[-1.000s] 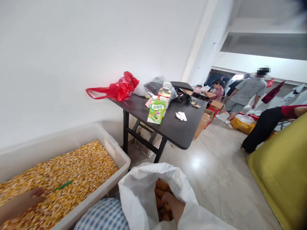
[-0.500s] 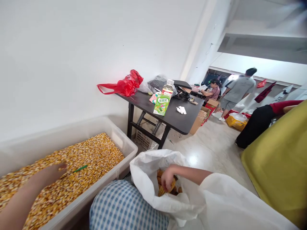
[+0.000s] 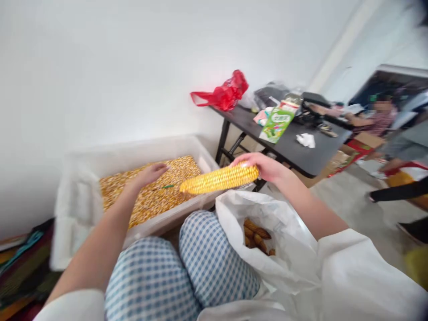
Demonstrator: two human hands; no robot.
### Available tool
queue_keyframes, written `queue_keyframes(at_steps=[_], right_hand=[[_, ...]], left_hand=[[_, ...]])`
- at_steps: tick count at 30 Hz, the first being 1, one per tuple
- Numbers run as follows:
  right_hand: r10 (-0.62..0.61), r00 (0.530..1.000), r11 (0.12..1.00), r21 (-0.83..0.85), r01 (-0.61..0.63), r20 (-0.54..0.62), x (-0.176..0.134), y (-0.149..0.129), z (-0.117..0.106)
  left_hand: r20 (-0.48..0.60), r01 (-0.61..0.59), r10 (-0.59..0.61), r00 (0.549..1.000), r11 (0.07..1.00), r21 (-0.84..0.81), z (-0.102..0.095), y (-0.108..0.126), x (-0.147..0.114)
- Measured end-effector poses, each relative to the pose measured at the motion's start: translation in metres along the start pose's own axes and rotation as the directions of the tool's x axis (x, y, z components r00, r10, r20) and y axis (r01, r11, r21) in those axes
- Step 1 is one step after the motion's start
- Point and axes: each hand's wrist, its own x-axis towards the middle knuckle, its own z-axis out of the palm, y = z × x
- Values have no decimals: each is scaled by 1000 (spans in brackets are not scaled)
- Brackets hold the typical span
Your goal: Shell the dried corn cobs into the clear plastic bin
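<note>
My right hand [image 3: 262, 166] is closed around one end of a full yellow ear of corn [image 3: 219, 178], holding it in the air between the kernel bin and the sack. The ear lies nearly level, its tip pointing left. Over the loose kernels [image 3: 177, 167] hovers my left hand [image 3: 152, 174], fingers stretched out, with nothing seen in it. A thin tool with a green handle [image 3: 168, 186] rests on the kernels just beneath. Several brownish cobs or ears [image 3: 257, 234] lie inside the white sack [image 3: 234, 218] beside my knee.
The white plastic bin [image 3: 72, 223] stands against the wall. Behind it, a black table [image 3: 310, 156] carries a red plastic bag [image 3: 230, 93], a green drink carton [image 3: 277, 125], a bottle and crumpled tissue [image 3: 306, 140]. Other people and cardboard boxes appear blurred at the right.
My right hand has come up out of the sack with the ear of corn and moved over toward the bin. My left hand has lifted off the kernels. The view has swung left.
</note>
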Motion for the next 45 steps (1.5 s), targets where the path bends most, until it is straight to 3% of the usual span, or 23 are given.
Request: queue_keyframes(at_steps=[1,3,5,8,11,13,16,19,21,24,27,29,31,34,38,41,43,45], right_hand=[[12,1000,996,86,-10,-18,20,6,6],[24,999,980,200,-19,-23,62,14,21],[-3,1000,969,248,9,-23,105,17,39],[-75,994,973,214,90,-80,166,24,74],[-188,979,972,124,198,-83,214,37,115],[-255,967,961,109,253,7,236,49,140],[-256,947,966,84,244,193,254,67,160],[-164,950,985,-9,173,267,258,85,159],[-123,972,988,-73,140,199,257,95,151],[-98,986,985,-126,116,135,254,107,138],[-70,964,990,-104,100,255,254,115,136],[-58,924,992,-81,95,377,258,120,143],[-86,906,988,-80,130,415,266,126,153],[-157,935,967,-144,211,317,283,137,167],[-169,873,916,-254,311,457,304,152,173],[-129,879,890,-337,307,459,313,167,173],[-119,894,877,-377,299,433,314,176,174],[-116,898,870,-393,298,424,314,181,175]], left_hand=[[-25,24,-28,999,988,-155,-1,1,-1],[-24,101,-127,992,877,-469,-5,0,-2],[29,157,-192,981,694,-703,-8,1,-3],[83,142,-150,985,436,-889,-11,7,-6],[-68,-40,-144,987,187,-982,-14,9,-6],[-257,-249,-200,946,63,-966,-19,4,-5],[-357,-387,-331,873,-30,-921,-31,-14,-4],[-340,-410,-471,814,-52,-911,-40,-32,-4],[-331,-408,-518,789,-39,-912,-42,-39,-4],[-317,-358,-511,799,19,-934,-40,-40,-4],[-301,-288,-462,834,101,-952,-33,-33,-6],[-269,-230,-450,852,139,-963,-27,-27,-8],[-287,-237,-452,845,167,-957,-24,-22,-11],[-367,-293,-449,815,228,-929,-24,-19,-13],[-504,-405,-493,709,301,-864,-39,-27,-15],[-535,-471,-562,631,271,-840,-52,-37,-18],[-542,-484,-580,608,270,-832,-58,-43,-19],[-516,-471,-593,617,247,-847,-63,-48,-19]])
